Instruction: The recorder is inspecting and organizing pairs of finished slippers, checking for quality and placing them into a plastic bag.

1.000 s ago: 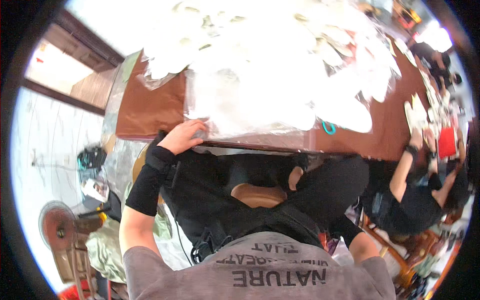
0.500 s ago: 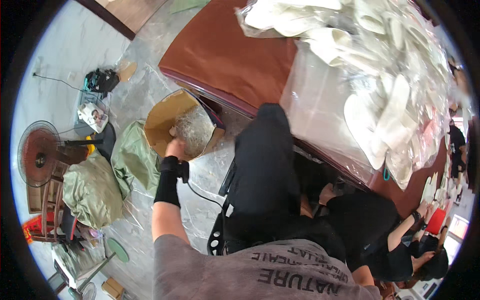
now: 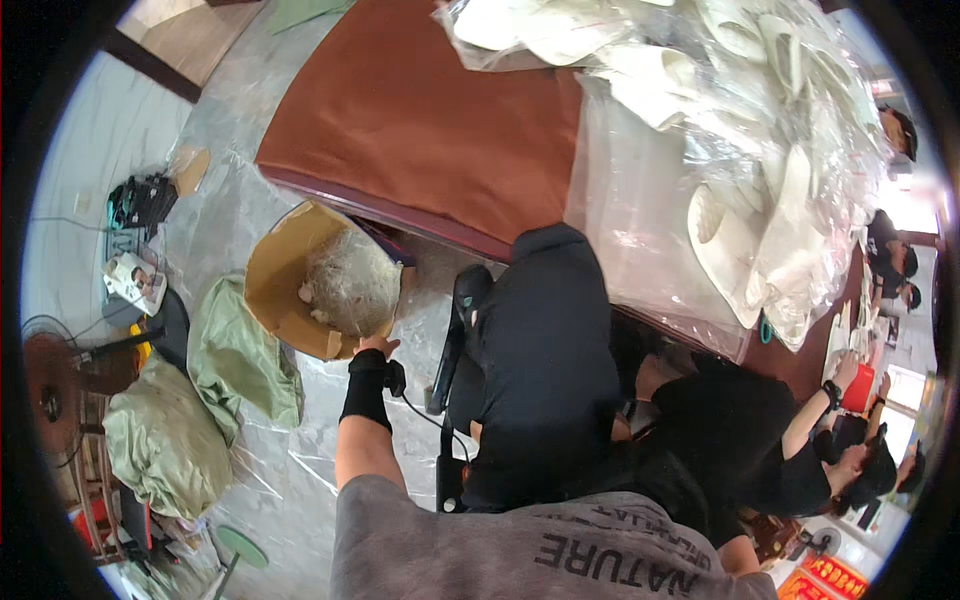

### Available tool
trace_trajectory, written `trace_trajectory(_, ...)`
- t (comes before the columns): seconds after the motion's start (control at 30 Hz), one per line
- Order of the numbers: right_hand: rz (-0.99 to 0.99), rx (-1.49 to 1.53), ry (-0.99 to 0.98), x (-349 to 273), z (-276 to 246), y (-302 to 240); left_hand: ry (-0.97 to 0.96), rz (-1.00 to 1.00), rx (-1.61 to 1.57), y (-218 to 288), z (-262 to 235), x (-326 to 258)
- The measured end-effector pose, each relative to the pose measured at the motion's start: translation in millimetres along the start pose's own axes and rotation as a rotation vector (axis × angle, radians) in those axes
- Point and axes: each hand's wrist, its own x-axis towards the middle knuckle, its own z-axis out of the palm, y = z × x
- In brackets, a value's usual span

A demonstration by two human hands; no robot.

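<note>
Left hand [image 3: 376,346] was right at the near rim of the open cardboard box [image 3: 272,290], couldn't tell if it was gripping. Right hand was out of sight. Box sat on the floor [image 3: 310,450] beside the brown-topped table [image 3: 430,120], crumpled clear plastic [image 3: 355,285] inside. Bagged white slippers [image 3: 722,250] were piled up on the table.

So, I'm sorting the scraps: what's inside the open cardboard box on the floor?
The cardboard box holds crumpled see-through plastic, with small pale bits at its left. The plastic covers the bottom, so anything beneath it cannot be seen.
</note>
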Motion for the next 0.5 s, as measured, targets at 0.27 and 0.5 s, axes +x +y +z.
trace_trajectory(0.27,-0.016,0.124,0.262,34,-21,49,-0.015,0.634,0.205,38,12,-10)
trace_trajectory(0.5,-0.390,0.677,0.681,57,-135,3,0.122,0.435,-1.044,30,-46,-84)
